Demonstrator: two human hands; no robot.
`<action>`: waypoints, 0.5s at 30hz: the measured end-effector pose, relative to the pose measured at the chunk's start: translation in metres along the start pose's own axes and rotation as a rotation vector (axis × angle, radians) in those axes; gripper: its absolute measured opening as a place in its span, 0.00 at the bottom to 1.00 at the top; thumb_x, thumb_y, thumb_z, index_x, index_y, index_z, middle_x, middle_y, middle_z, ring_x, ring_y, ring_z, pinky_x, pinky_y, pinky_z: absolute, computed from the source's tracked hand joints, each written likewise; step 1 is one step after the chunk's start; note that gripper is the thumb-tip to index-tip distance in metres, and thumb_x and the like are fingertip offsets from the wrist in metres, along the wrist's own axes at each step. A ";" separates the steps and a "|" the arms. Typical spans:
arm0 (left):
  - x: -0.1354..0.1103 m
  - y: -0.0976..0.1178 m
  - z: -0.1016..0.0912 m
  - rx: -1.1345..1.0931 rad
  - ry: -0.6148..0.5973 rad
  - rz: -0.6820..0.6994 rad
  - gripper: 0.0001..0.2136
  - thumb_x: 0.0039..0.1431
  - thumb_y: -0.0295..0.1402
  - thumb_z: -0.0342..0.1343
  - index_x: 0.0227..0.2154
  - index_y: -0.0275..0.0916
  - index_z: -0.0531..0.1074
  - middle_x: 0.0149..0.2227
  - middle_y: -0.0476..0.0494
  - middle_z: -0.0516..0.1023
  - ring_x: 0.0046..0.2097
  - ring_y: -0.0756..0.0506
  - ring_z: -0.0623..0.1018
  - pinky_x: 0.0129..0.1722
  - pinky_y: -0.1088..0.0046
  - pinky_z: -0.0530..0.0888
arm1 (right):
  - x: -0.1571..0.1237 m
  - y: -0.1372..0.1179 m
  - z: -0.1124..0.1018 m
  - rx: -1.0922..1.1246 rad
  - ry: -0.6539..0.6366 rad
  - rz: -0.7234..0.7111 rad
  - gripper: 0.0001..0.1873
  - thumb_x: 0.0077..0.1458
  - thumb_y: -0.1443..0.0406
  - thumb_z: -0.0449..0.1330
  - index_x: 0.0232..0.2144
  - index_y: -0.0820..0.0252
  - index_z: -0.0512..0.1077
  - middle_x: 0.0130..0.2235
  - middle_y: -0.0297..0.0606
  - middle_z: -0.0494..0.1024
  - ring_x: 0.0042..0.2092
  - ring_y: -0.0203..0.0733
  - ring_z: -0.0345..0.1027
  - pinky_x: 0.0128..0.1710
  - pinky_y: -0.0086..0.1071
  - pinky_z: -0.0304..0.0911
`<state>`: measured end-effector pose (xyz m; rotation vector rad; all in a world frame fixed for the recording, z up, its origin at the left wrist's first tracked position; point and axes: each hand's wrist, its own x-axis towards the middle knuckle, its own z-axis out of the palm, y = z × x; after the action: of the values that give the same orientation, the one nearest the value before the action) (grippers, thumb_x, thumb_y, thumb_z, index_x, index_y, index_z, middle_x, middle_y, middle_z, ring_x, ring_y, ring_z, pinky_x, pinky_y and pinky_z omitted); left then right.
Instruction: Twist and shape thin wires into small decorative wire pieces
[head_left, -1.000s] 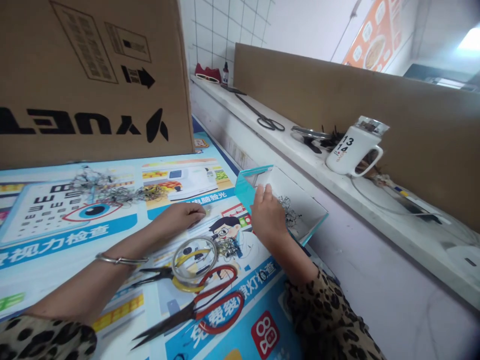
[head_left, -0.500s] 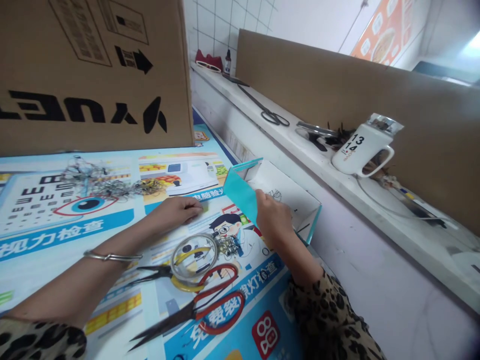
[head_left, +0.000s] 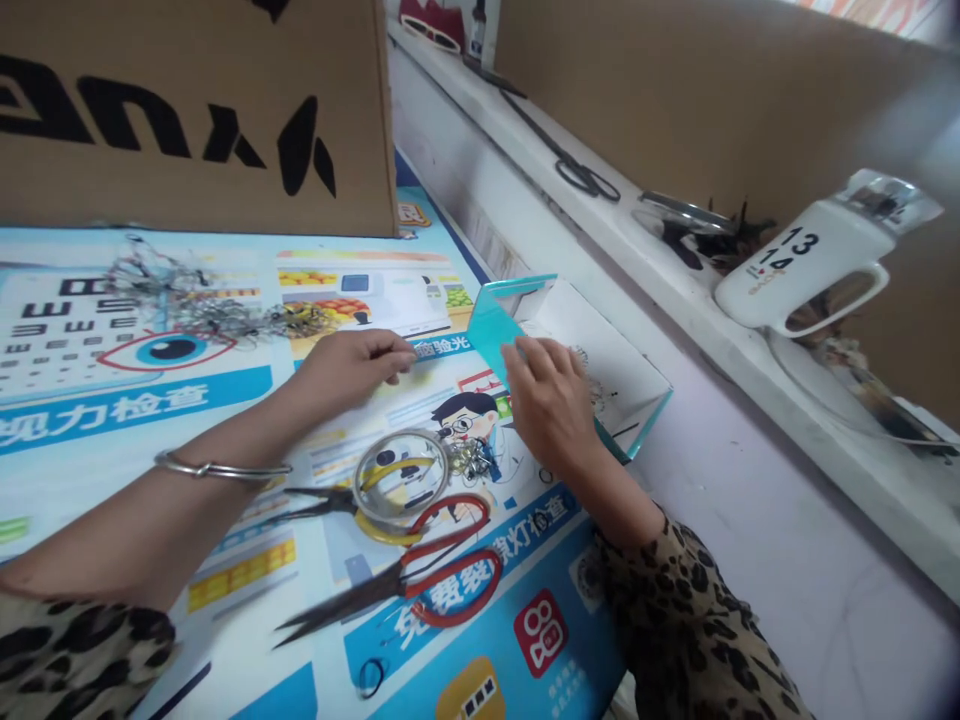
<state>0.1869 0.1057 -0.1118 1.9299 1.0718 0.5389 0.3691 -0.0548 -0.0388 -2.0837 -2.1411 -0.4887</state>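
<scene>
At the near rim of the box (head_left: 639, 372), the right hand (head_left: 551, 400) lies flat with its fingers spread and released – nothing shows in its grip. Its fingertips reach over the teal flap (head_left: 491, 325) toward the white floor, where a few thin wire bits (head_left: 598, 388) lie half hidden behind the knuckles. The box sits at the right edge of the desk (head_left: 750, 560), open side up, tilted a little.

Across from it the left hand (head_left: 352, 365) rests on the poster (head_left: 112, 410), fingers loosely curled and thumb close to the forefinger; I cannot tell whether it pinches anything. A bangle (head_left: 221, 467) rings that wrist.

Between the two forearms sits a round lens (head_left: 401, 475), a small wire knot (head_left: 472, 458) touching its right side, with dark snips (head_left: 315, 498) under it and red scissors (head_left: 420, 585) just below. A larger wire pile (head_left: 202, 310) lies farther back near the carton (head_left: 195, 110). On the ledge to the right lie a mug (head_left: 810, 265) on its side and long shears (head_left: 577, 175).

By my reading the work stands at the box – the right hand is over the wire bits, not yet closed on any. Lifting one would call for a fine pinch of thumb and forefinger, since the bits are thin and tangle easily
</scene>
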 end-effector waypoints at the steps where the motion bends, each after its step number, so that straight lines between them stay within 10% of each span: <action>1: -0.001 0.007 -0.003 -0.033 0.042 0.043 0.15 0.51 0.43 0.54 0.34 0.36 0.75 0.24 0.49 0.74 0.24 0.51 0.71 0.26 0.77 0.67 | -0.004 -0.006 0.001 0.060 -0.025 -0.065 0.19 0.61 0.71 0.42 0.53 0.64 0.60 0.53 0.46 0.63 0.54 0.50 0.51 0.52 0.44 0.50; 7: -0.004 0.063 -0.022 -0.301 0.153 0.168 0.12 0.50 0.38 0.55 0.32 0.35 0.74 0.26 0.46 0.74 0.27 0.51 0.71 0.27 0.77 0.68 | -0.032 -0.059 0.015 0.316 -0.204 -0.424 0.15 0.60 0.62 0.49 0.46 0.64 0.65 0.45 0.46 0.69 0.49 0.47 0.56 0.48 0.42 0.53; 15: -0.027 0.119 -0.036 -0.146 0.037 0.251 0.09 0.51 0.35 0.55 0.30 0.34 0.74 0.25 0.46 0.74 0.26 0.51 0.71 0.27 0.77 0.67 | -0.053 -0.084 0.020 0.238 -0.227 -0.558 0.07 0.58 0.69 0.50 0.35 0.66 0.68 0.36 0.46 0.71 0.41 0.48 0.60 0.40 0.41 0.55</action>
<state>0.2041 0.0665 0.0075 1.9422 0.7932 0.7722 0.2913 -0.0989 -0.0864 -1.4638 -2.7540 -0.0286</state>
